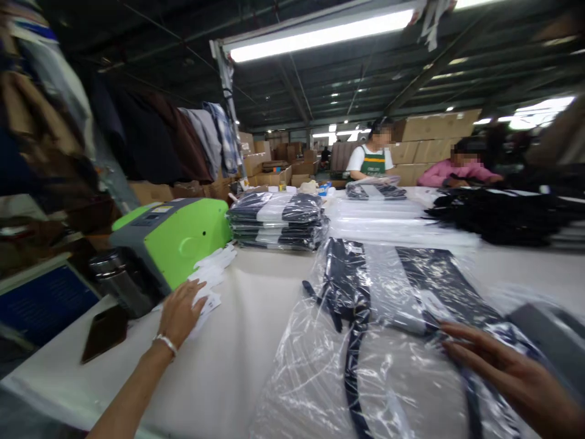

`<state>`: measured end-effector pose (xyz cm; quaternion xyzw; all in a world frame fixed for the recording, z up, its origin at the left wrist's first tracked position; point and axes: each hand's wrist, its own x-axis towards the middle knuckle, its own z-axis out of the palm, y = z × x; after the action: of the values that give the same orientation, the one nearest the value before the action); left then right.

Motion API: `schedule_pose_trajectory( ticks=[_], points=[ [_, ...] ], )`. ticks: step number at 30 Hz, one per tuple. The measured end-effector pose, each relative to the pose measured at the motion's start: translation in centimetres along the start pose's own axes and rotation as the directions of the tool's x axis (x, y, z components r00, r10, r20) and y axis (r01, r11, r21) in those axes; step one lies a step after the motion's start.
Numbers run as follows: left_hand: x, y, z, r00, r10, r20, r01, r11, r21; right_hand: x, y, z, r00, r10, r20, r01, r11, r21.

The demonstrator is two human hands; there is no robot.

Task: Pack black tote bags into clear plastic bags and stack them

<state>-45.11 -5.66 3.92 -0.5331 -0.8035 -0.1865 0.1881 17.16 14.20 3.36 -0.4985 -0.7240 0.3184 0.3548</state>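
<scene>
My left hand [180, 312], wearing a bracelet, rests on a pile of white paper labels [214, 262] at the left of the table. Its fingers are stretched out over them, and I see none lifted clear. In front of me lies a folded dark and grey garment [386, 283] inside a clear plastic bag [301, 372]. Dark straps run down from it under the film. My right hand [498, 363] lies at the right of the bag with fingers extended, their tips at the lower edge of the folded garment.
A green and grey machine [192, 235] stands behind the labels. Nearby are a steel flask [121, 280] and a phone [106, 332]. Bagged garments [276, 222] form a stack at the back. Clear bags [379, 222] and black garments [507, 213] lie beyond. Two people work across the table.
</scene>
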Motion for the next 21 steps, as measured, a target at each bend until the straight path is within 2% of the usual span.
schedule_pose_trajectory(
  ticks=[2, 5, 7, 9, 11, 12, 14, 16, 19, 20, 21],
  points=[
    [0.4, 3.6, -0.2, 0.989, 0.123, -0.087, -0.132, 0.985, -0.111, -1.2, -1.6, -1.8, 0.999, 0.046, 0.011, -0.046, 0.999, -0.029],
    [0.8, 11.2, 0.2, 0.947, 0.313, -0.079, -0.322, 0.898, -0.300, -3.1, -2.5, -3.0, 1.000, -0.021, -0.001, 0.020, 0.993, -0.120],
    [0.8, 17.1, 0.9, 0.904, 0.424, -0.050, -0.409, 0.828, -0.383, -4.5, -2.3, -2.5, 0.995, -0.094, 0.019, 0.096, 0.969, -0.228],
    [0.6, 22.7, 2.0, 0.861, 0.509, -0.011, -0.467, 0.780, -0.417, -6.0, -1.8, -1.4, 0.987, -0.137, 0.087, 0.159, 0.923, -0.352],
    [-0.2, 27.2, 3.5, 0.810, 0.583, 0.066, -0.508, 0.752, -0.420, -7.6, -1.3, 0.1, 0.974, -0.108, 0.200, 0.187, 0.881, -0.435],
    [-0.8, 28.8, 4.3, 0.774, 0.621, 0.124, -0.526, 0.739, -0.421, -8.4, -1.0, 0.7, 0.964, -0.074, 0.257, 0.187, 0.872, -0.451],
    [-2.4, 30.4, 6.0, 0.691, 0.681, 0.243, -0.553, 0.714, -0.430, -9.8, -0.7, 1.6, 0.943, -0.002, 0.332, 0.162, 0.877, -0.453],
    [-4.1, 30.0, 7.5, 0.632, 0.711, 0.308, -0.568, 0.696, -0.440, -10.9, -0.6, 1.7, 0.927, 0.046, 0.373, 0.131, 0.891, -0.435],
    [-4.8, 27.3, 8.8, 0.616, 0.736, 0.279, -0.581, 0.665, -0.470, -10.9, -1.2, 0.6, 0.916, 0.056, 0.398, 0.113, 0.915, -0.387],
    [-4.4, 26.4, 8.9, 0.626, 0.737, 0.253, -0.575, 0.656, -0.489, -10.4, -1.5, 0.1, 0.929, 0.039, 0.369, 0.111, 0.920, -0.376],
    [-3.8, 25.6, 8.9, 0.658, 0.720, 0.220, -0.558, 0.663, -0.500, -9.6, -1.8, -0.3, 0.949, 0.012, 0.315, 0.111, 0.922, -0.370]
  ],
)
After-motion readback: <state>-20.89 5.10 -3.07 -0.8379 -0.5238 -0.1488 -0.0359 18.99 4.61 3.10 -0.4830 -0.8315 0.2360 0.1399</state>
